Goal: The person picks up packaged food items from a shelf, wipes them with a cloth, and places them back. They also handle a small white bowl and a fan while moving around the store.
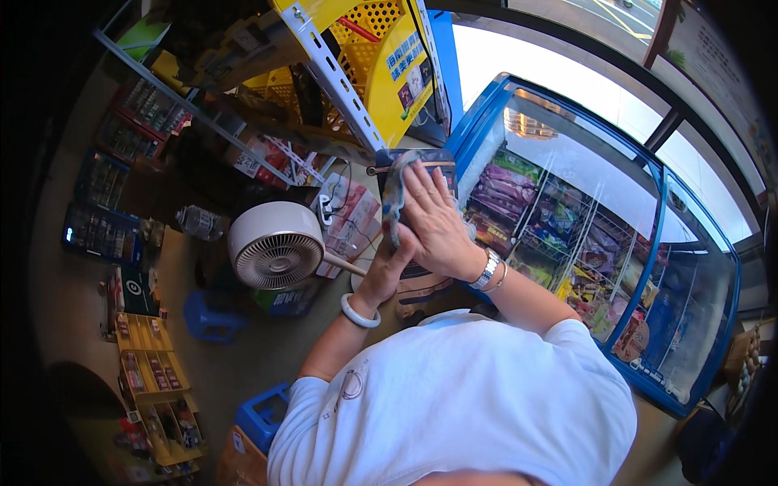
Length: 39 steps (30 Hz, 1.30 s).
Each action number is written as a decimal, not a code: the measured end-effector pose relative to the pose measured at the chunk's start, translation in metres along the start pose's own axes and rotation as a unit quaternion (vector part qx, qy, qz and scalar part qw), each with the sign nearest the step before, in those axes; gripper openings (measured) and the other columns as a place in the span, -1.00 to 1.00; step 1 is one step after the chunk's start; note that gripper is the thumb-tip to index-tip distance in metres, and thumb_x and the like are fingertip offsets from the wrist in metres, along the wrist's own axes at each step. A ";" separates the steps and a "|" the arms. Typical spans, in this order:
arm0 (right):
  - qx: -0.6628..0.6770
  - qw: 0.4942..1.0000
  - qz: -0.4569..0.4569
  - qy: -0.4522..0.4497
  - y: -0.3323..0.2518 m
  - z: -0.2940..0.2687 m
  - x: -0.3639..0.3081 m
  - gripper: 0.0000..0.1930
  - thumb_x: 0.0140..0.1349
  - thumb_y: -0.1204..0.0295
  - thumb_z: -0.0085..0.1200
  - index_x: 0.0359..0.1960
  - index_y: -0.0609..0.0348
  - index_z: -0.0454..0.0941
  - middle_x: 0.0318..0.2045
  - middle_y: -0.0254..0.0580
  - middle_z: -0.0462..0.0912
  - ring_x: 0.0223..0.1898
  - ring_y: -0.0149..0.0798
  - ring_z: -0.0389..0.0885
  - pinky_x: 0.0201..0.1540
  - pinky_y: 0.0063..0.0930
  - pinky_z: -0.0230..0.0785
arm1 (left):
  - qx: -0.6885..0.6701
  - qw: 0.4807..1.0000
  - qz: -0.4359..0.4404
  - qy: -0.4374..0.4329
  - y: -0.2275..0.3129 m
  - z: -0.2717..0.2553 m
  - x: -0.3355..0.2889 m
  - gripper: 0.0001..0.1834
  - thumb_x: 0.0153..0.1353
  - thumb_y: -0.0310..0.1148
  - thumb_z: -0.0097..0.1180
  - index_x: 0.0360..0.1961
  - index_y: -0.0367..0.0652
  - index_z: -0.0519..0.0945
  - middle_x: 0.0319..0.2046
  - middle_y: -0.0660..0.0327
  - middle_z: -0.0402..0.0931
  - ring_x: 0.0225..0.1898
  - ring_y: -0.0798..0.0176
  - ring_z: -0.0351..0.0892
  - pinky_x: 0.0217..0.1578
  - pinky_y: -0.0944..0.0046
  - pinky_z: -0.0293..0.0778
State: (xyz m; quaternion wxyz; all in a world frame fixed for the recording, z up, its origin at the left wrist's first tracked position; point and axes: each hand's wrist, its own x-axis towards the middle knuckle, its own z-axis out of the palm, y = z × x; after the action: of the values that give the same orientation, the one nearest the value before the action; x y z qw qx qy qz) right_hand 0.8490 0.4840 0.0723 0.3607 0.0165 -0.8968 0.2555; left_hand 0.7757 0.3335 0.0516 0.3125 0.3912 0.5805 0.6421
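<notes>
In front of my chest, a crumpled grey-blue patterned cloth (395, 197) lies between my two hands. My right hand (433, 217) lies flat against it, fingers stretched out and slightly apart, with a metal watch and a thin bracelet at the wrist. Lower and to the left is my left hand (386, 269), its thumb up along the cloth's lower edge; the other fingers are hidden behind the cloth and my right hand. A pale bangle circles that wrist. Behind the hands stands a dark panel (444, 162) with a light brown border, mostly covered.
A white round fan (275, 245) stands close on the left. Blue-framed glass-topped freezer (604, 194) with packaged goods fills the right. Ahead rises a slotted metal rack (336, 77) with yellow baskets. Blue stools (212, 317) and yellow tiered trays (158, 368) are at the left.
</notes>
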 end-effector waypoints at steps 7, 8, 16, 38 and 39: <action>0.127 0.974 0.182 0.036 0.071 -0.002 0.017 -0.46 0.47 0.24 -0.20 0.39 0.26 0.19 0.40 0.19 0.18 0.50 0.12 -0.01 0.50 -0.09 -0.24 | -0.060 0.996 -0.058 -0.013 0.016 0.020 -0.001 -0.47 0.35 -0.40 0.19 0.28 -0.24 0.33 0.09 0.16 0.53 0.05 0.28 0.55 0.10 0.28 0.49; 0.177 0.966 0.181 0.053 0.080 -0.002 0.016 -0.49 0.48 0.25 -0.20 0.37 0.27 0.22 0.36 0.14 0.25 0.44 0.07 0.09 0.46 -0.16 -0.14 | -0.066 0.996 -0.053 -0.011 0.015 0.021 -0.002 -0.47 0.34 -0.42 0.19 0.28 -0.23 0.33 0.08 0.15 0.54 0.03 0.28 0.56 0.09 0.27 0.51; 0.500 0.793 0.308 0.164 0.084 0.008 -0.009 -0.60 0.50 0.33 -0.16 0.27 0.26 0.30 0.08 -0.22 0.51 0.08 -0.37 0.44 0.21 -0.49 0.27 | -0.074 0.994 -0.063 -0.053 0.012 0.016 -0.002 -0.50 0.34 -0.47 0.15 0.28 -0.26 0.36 0.11 0.14 0.53 0.09 0.26 0.53 0.14 0.26 0.45; 0.076 0.992 0.017 0.104 0.029 -0.043 -0.006 -0.71 0.12 0.25 0.35 -0.49 0.15 0.52 -0.58 -0.16 0.54 -0.53 -0.08 0.56 -0.48 -0.28 0.38 | 0.159 0.986 0.036 -0.021 0.016 0.013 0.023 -0.66 0.52 -0.21 -0.07 0.05 -0.26 0.55 -0.24 0.25 0.62 -0.17 0.43 0.52 -0.10 0.34 0.45; 0.076 0.991 0.016 0.105 0.028 -0.045 -0.007 -0.72 0.12 0.25 0.35 -0.48 0.15 0.53 -0.58 -0.16 0.54 -0.53 -0.08 0.57 -0.48 -0.28 0.38 | 0.156 0.987 0.042 -0.019 0.015 0.013 0.021 -0.66 0.53 -0.22 -0.09 0.05 -0.26 0.54 -0.24 0.26 0.62 -0.18 0.45 0.52 -0.11 0.35 0.46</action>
State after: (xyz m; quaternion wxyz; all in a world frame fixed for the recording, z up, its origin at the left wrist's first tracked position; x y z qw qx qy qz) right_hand 0.8768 0.5286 0.0822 0.4466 0.0029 -0.8320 0.3291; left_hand 0.7772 0.3563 0.0701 0.2311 0.4718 0.6505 0.5486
